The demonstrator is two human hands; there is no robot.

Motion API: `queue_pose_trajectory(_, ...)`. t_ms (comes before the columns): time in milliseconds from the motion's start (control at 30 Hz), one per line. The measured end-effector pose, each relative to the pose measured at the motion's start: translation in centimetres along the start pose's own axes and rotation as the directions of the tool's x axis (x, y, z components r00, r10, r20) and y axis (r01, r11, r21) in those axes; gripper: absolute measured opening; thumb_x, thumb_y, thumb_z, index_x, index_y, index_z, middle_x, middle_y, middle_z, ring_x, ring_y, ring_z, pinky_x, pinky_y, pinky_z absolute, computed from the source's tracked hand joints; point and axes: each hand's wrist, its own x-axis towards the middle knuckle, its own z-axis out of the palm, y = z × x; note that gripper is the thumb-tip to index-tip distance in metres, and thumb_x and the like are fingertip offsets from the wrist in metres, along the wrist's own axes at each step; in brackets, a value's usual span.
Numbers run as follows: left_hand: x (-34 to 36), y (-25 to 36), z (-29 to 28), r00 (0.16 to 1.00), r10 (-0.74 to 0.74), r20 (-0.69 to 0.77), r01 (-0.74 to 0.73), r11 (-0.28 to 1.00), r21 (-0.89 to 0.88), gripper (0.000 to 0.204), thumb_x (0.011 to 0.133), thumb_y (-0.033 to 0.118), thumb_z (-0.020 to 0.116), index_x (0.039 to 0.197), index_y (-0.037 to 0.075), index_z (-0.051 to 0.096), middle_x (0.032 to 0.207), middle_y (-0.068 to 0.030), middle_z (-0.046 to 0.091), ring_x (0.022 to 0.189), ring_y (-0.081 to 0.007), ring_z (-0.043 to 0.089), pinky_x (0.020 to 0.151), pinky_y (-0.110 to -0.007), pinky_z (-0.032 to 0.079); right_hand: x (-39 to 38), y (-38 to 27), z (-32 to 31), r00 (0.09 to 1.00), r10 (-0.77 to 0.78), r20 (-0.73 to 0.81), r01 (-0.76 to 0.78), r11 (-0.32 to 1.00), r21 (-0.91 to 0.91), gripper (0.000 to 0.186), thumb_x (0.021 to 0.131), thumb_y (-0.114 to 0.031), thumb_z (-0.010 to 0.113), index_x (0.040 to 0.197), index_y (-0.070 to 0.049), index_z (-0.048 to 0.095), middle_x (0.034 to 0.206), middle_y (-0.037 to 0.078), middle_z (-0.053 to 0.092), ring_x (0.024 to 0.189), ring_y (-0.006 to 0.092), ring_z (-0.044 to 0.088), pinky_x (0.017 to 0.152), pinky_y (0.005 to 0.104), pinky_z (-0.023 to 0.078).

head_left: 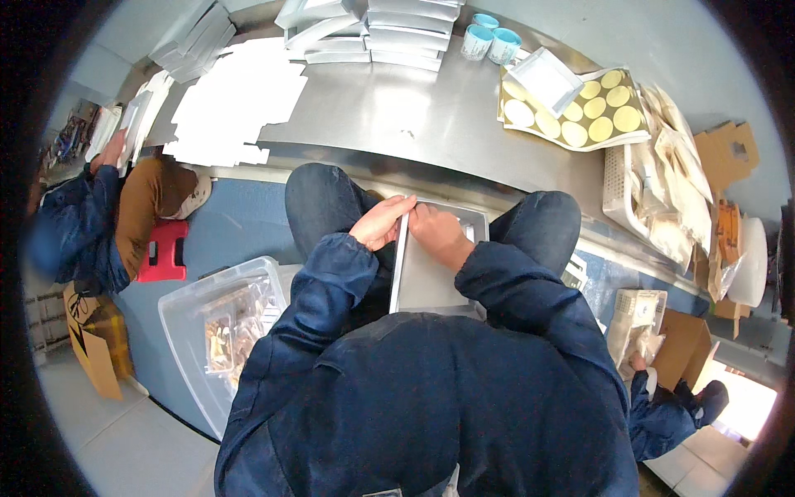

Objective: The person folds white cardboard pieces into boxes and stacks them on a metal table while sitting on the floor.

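A pale grey open cardboard box rests on my lap between my knees, its hollow side facing up. My left hand grips the far left corner of the box from outside, fingers closed on the wall's edge. Reaching into the box, my right hand has its fingers bent against the inner face of that same left wall, close to the left fingertips. The two hands nearly meet at the corner. Parts of the right fingers are hidden behind the wall.
Ahead is a metal table with white flat card sheets, stacked box pieces, blue-white cups and a round-sticker sheet. A plastic tub stands at left. Co-workers sit left and lower right.
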Motion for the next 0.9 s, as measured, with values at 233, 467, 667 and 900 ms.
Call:
queue_pose_trajectory(233,-0.3,1.7,1.8,0.996,0.053,-0.065,-0.048,0.996,0.073,0.026,0.094,0.035,0.05,0.092,0.009,0.051,0.073,0.001,0.057,0.059,-0.0073,0.054,0.049,-0.023,0.045,0.8,0.4,-1.3,0.999,-0.03,-0.04,0.03,1.0,-0.004,0.02,0.07,-0.01,0.055,0.086,0.001,0.058,0.074,0.008,0.054,0.066,0.0201,0.057,0.051,0.0287,0.049)
queue_pose_trajectory(467,-0.5,0.9,1.9,0.996,-0.005,-0.088,0.017,0.991,0.135,0.035,0.093,0.04,0.049,0.098,0.006,0.053,0.075,-0.001,0.055,0.061,-0.0096,0.052,0.052,-0.026,0.045,-0.2,1.3,-0.4,1.0,-0.022,0.0,0.022,0.996,0.092,0.019,0.073,-0.01,0.055,0.088,0.001,0.059,0.076,0.01,0.057,0.071,0.0206,0.062,0.054,0.0301,0.052)
queue_pose_trajectory(667,0.5,0.3,1.8,0.997,-0.029,-0.074,0.045,0.974,0.221,0.031,0.096,0.038,0.045,0.095,0.01,0.057,0.074,0.0044,0.058,0.059,-0.0044,0.052,0.05,-0.019,0.043,-0.9,1.2,0.6,0.998,0.014,0.068,-0.014,1.0,0.012,0.019,0.072,-0.007,0.055,0.089,0.001,0.058,0.078,0.009,0.055,0.07,0.0189,0.061,0.054,0.0291,0.051)
queue_pose_trajectory(900,1.4,0.3,2.4,0.991,-0.071,-0.11,0.09,0.979,0.184,0.033,0.096,0.039,0.045,0.099,0.008,0.056,0.078,0.0031,0.059,0.06,-0.0053,0.052,0.051,-0.02,0.043,-1.2,2.3,0.8,0.997,-0.044,-0.059,0.046,0.999,0.024,0.019,0.071,-0.009,0.055,0.087,0.002,0.058,0.073,0.008,0.054,0.067,0.0213,0.058,0.053,0.0313,0.049)
